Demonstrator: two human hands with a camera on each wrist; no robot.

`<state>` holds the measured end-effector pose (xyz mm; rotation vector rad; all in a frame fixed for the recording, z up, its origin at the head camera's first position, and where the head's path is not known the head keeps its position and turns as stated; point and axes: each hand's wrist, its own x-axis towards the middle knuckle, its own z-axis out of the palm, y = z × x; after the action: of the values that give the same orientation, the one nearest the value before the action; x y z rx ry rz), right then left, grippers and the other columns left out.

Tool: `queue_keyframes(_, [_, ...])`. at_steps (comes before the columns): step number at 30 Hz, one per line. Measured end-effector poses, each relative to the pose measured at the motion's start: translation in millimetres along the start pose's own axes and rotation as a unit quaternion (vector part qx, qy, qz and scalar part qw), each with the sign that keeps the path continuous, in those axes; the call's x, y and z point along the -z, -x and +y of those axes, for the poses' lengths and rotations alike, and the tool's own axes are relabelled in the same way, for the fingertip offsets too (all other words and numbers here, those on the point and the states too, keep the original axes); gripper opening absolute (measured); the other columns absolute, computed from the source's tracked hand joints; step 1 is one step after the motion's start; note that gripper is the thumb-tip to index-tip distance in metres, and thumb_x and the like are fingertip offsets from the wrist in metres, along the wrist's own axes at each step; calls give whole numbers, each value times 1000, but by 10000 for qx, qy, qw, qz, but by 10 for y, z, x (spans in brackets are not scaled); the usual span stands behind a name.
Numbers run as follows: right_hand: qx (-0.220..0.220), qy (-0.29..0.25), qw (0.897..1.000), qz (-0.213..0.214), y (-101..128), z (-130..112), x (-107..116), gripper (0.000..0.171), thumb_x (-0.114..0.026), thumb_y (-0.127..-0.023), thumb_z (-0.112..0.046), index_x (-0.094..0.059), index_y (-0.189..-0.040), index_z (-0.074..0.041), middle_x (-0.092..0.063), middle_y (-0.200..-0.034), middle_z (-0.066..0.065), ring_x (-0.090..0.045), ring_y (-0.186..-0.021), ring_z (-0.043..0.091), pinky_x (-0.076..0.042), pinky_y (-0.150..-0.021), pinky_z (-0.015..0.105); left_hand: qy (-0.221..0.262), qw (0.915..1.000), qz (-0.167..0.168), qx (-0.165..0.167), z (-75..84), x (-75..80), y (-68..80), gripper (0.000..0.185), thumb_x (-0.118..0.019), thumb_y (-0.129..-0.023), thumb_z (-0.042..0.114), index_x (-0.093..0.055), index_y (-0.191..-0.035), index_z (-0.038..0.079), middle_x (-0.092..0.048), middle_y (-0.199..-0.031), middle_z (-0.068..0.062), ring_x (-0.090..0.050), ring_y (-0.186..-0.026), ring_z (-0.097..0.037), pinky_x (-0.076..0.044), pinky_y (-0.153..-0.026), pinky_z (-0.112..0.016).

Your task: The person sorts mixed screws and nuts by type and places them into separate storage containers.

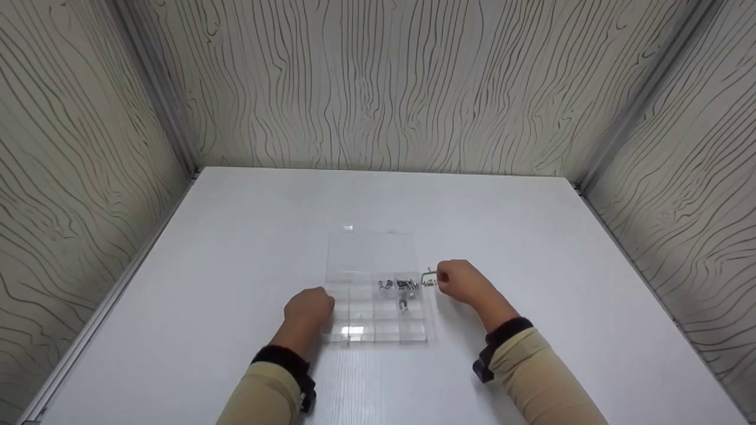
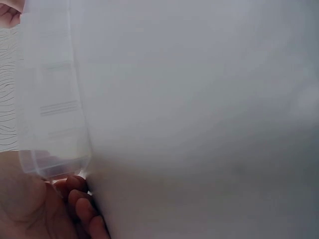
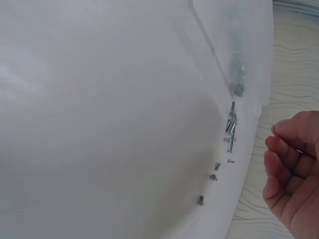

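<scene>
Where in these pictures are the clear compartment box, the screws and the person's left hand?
clear compartment box (image 1: 360,330): head view, near front wall.
screws (image 1: 405,285): head view, middle of the pile.
left hand (image 1: 308,308): head view, back of hand.

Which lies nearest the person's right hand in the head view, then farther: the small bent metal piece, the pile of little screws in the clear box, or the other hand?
1. Small bent metal piece, at the right hand fingertips.
2. Pile of little screws, left of it, in the clear plastic compartment box.
3. Left hand, at the box's far left edge.

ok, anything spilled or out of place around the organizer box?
Yes: a few small screws lie loose on the table just outside the clear organizer box, beside the right hand. The rest sit in its compartments.
</scene>
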<state>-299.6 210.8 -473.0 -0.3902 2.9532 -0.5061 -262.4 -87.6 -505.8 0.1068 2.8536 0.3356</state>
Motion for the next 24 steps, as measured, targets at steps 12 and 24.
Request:
queue_keyframes(12, [-1169,289,9912,-551,-26,368,-33,9,-64,-75,-1,-58,-80,-6,-57,-76,6,-52,-72,23,-47,-68,38,-339,9989,-81,-303,-15,-6,-10,19,-69,-57,1,-56,-66,12,-57,-81,-4,-50,-70,-19,-48,-59,-35])
queue_keyframes(24, [-1436,494,9855,-756,12,374,-97,7,-61,-79,0,-60,-84,-4,-58,-78,8,-55,-77,25,-48,-75,41,-441,9985,-91,-323,-15,-9,-8,14,-68,-60,2,-59,-68,10,-61,-92,-5,-53,-76,-21,-49,-61,-36])
